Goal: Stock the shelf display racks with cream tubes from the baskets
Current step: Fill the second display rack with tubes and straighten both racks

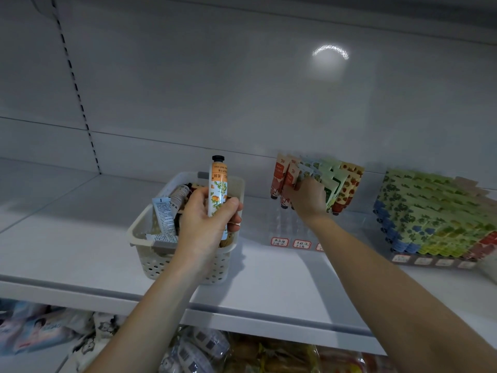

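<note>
My left hand [205, 220] grips an orange-and-white cream tube [218, 188] with a black cap, upright above the cream perforated basket [150, 254]. Several more tubes [166, 211] lie in the basket. My right hand [308, 197] holds a tube at the back of the clear display rack [286, 230], among a row of upright tubes [336, 184] in red, blue, green and strawberry prints. Which tube the fingers hold is partly hidden by the hand.
A second rack [430, 219], full of green, blue and red tubes, stands at the right. Red-bordered price labels [279, 241] line the rack fronts. The white shelf [67, 232] stretches left of the basket. Packaged goods [201, 351] fill the shelf below.
</note>
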`<act>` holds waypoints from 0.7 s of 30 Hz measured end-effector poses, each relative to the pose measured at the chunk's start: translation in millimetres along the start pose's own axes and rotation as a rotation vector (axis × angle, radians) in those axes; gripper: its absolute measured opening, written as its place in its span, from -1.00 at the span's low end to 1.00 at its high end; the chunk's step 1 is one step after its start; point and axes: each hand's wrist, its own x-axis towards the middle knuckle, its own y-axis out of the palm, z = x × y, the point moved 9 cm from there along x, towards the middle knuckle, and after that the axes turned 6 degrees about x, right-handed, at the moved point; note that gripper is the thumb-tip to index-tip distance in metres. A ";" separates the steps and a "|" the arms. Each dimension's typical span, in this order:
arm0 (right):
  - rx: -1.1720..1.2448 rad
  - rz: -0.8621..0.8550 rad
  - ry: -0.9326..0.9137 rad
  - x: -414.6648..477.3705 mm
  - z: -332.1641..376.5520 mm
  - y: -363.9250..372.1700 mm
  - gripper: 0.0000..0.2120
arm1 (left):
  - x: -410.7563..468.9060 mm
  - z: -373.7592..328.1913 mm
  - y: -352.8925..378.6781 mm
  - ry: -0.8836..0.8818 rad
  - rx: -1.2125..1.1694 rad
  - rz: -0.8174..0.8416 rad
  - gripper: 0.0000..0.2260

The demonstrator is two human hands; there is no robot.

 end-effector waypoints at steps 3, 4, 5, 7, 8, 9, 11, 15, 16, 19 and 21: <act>0.014 0.016 0.011 -2.0 1.5 -0.7 -0.58 | -0.5 -1.1 0.5 -0.004 0.003 0.000 -0.89; 0.028 0.026 0.015 -2.6 1.7 -1.6 -0.58 | -1.0 -2.0 0.6 -0.009 0.002 0.003 -0.88; 0.041 0.033 0.014 -2.8 2.9 -3.4 -0.58 | -1.7 -3.0 1.0 -0.013 0.000 0.007 -0.88; 0.078 0.035 -0.025 -4.7 13.6 -13.0 -0.62 | -4.8 -6.2 2.9 -0.021 0.003 0.030 -0.90; 0.111 0.031 -0.061 -6.6 23.0 -20.5 -0.65 | -7.5 -7.4 4.6 -0.029 0.006 0.049 -0.90; 0.154 0.017 -0.098 -9.8 34.6 -30.2 -0.69 | -10.8 -7.4 6.7 -0.039 0.008 0.073 -0.90; 0.309 0.003 -0.144 -22.9 59.9 -52.7 -0.78 | -18.6 -6.1 13.0 -0.067 0.030 0.134 -0.88; 0.625 0.329 -0.191 -71.4 105.0 -66.9 -0.85 | -37.7 -4.7 30.7 -0.099 0.110 0.264 -0.92; 0.597 0.413 -0.203 -84.2 109.8 -66.2 -0.88 | -42.5 -5.6 35.3 -0.100 0.122 0.290 -0.93; 0.565 0.551 -0.193 -111.4 107.1 -65.3 -0.93 | -55.1 -9.0 45.5 -0.096 0.157 0.349 -0.93; 0.609 0.549 -0.156 -119.9 93.6 -69.3 -0.95 | -64.7 -11.3 51.7 -0.108 0.167 0.409 -0.90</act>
